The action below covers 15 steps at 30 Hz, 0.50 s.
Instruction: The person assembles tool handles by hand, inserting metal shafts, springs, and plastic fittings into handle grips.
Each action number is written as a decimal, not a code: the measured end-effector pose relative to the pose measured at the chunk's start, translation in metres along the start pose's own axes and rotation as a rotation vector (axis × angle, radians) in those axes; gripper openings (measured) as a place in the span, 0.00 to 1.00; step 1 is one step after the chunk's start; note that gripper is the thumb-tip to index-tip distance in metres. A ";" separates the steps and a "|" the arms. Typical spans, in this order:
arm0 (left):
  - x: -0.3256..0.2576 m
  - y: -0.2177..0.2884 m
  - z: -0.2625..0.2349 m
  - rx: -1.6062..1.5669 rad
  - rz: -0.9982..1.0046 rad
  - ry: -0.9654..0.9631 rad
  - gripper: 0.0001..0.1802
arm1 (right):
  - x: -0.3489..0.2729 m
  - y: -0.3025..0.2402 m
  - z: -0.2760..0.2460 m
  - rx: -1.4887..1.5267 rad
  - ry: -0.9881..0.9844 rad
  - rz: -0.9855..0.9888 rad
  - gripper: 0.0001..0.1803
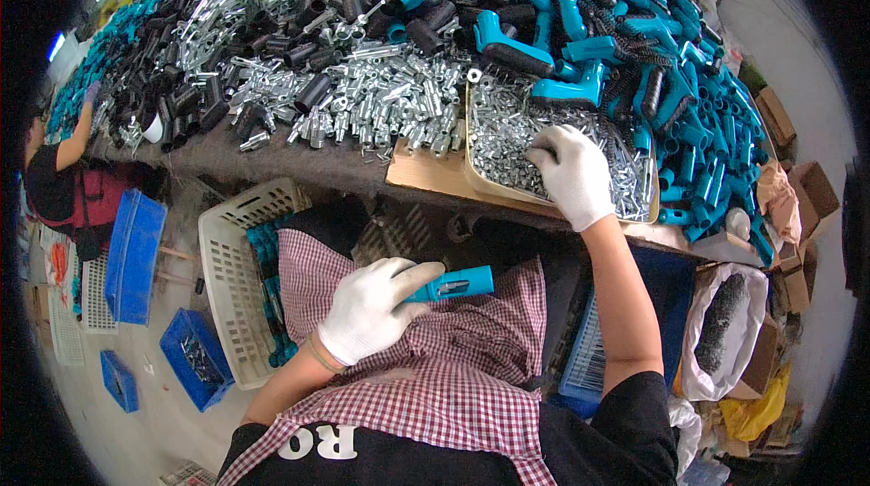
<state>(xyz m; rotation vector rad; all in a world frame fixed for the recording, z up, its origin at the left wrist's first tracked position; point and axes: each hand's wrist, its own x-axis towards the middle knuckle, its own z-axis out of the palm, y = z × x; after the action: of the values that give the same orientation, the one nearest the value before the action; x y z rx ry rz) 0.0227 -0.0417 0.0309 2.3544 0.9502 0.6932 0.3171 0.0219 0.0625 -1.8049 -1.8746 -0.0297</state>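
Observation:
In front of my checked apron, my white-gloved left hand grips a teal tool housing. A slot with something metallic in it shows on the housing's side, and its round end points right. My right hand, also gloved in white, reaches into a shallow cream tray full of small metal parts. Its thumb and fingertips are drawn together over the parts; whatever is between them is hidden. Teal pistol-shaped housings lie heaped against the tray's far and right sides.
Silvery metal fittings and black sleeves are piled across the bench. A cream crate holding teal pieces stands at my left, near blue bins. At right are a white sack and cardboard boxes. Another person works far left.

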 end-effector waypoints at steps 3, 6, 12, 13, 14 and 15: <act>-0.001 -0.002 -0.002 -0.049 -0.059 0.000 0.26 | -0.001 0.011 -0.007 0.159 0.139 0.018 0.06; 0.001 -0.004 -0.006 -0.101 -0.088 0.014 0.26 | 0.001 0.009 -0.014 0.244 0.178 0.018 0.08; 0.003 -0.010 -0.008 -0.046 -0.023 0.117 0.26 | -0.034 -0.013 -0.014 1.618 -0.073 0.430 0.25; 0.003 -0.009 -0.009 -0.046 -0.027 0.117 0.26 | -0.041 -0.017 -0.009 1.670 -0.090 0.436 0.33; 0.002 -0.009 -0.009 -0.056 -0.025 0.134 0.26 | -0.049 -0.022 -0.004 1.724 -0.090 0.455 0.32; 0.002 -0.009 -0.009 -0.067 -0.018 0.148 0.26 | -0.057 -0.024 0.002 1.798 -0.117 0.475 0.32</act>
<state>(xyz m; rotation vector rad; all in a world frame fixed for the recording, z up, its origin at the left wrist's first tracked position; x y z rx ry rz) 0.0140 -0.0320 0.0330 2.2582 0.9933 0.8878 0.2918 -0.0329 0.0473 -0.7625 -0.6819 1.4107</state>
